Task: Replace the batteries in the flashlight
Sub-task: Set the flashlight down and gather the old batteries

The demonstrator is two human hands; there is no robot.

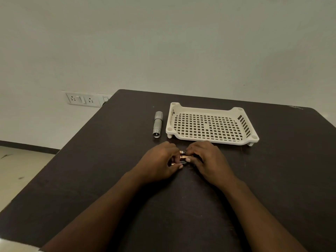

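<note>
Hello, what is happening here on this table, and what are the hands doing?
A person's left hand and right hand hold a few small batteries together just above the dark table. The silver flashlight lies untouched farther back, beside an empty white perforated tray.

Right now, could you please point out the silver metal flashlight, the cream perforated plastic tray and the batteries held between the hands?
silver metal flashlight (pixel 157 126): head view, middle of its barrel.
cream perforated plastic tray (pixel 211 139): head view, near rim.
batteries (pixel 184 157): head view, copper end of the middle cell.
</note>
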